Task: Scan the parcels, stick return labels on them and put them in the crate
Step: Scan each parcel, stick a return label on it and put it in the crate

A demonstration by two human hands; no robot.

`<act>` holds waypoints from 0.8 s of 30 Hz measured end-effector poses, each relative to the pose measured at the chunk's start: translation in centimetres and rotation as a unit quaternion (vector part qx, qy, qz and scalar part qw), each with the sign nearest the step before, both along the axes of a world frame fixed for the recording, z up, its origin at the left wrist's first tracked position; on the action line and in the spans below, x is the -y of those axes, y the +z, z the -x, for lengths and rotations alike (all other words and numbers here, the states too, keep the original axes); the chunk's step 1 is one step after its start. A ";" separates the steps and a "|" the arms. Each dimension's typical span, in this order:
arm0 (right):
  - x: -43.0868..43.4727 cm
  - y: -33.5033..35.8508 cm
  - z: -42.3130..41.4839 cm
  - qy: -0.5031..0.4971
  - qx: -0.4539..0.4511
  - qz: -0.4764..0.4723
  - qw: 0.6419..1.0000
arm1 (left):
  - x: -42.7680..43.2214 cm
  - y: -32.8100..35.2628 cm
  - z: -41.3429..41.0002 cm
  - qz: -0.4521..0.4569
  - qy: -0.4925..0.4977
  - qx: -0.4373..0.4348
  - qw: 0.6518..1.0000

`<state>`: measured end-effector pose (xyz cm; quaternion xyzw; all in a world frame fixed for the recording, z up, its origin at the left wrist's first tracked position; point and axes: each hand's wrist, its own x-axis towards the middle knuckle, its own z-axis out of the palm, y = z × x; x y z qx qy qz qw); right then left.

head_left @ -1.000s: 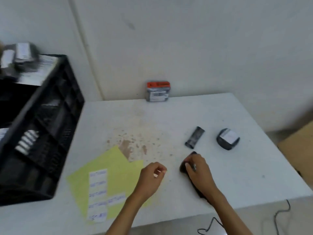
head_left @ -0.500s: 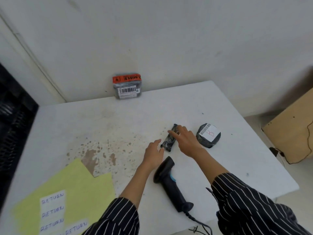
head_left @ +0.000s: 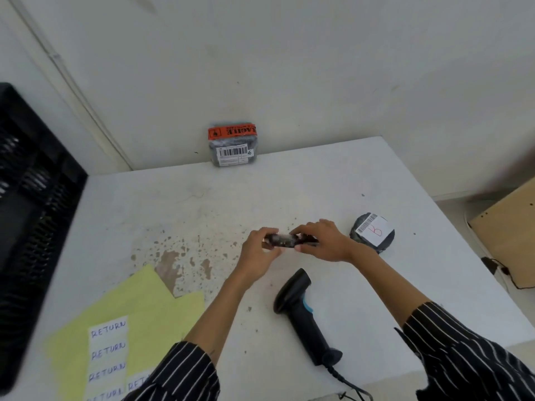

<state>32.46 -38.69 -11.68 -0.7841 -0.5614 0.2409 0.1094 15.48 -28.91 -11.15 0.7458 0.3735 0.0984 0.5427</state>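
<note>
The left hand (head_left: 257, 251) and right hand (head_left: 322, 241) pinch a small dark parcel (head_left: 282, 241) between them, above the table (head_left: 318, 175); the scanner (head_left: 304, 311) lies just below.

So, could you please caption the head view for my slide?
Left hand and right hand hold a small dark parcel near the barcode scanner.

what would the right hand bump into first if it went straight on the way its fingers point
Probably the left hand, which holds the other end of the small dark parcel that the right hand grips; their heights look alike, though depth is hard to judge.
</note>
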 end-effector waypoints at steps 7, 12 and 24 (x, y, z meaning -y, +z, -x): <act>0.5 4.4 4.5 -0.154 -0.287 -0.097 0.941 | -1.5 2.7 4.1 0.091 0.034 0.048 0.994; 4.3 1.1 10.5 -0.389 -0.247 -0.215 0.861 | -1.4 2.3 6.6 0.158 0.120 0.088 0.976; 8.0 -3.9 17.8 -0.371 -0.054 0.022 0.927 | -3.4 0.5 10.0 0.225 0.203 0.116 0.946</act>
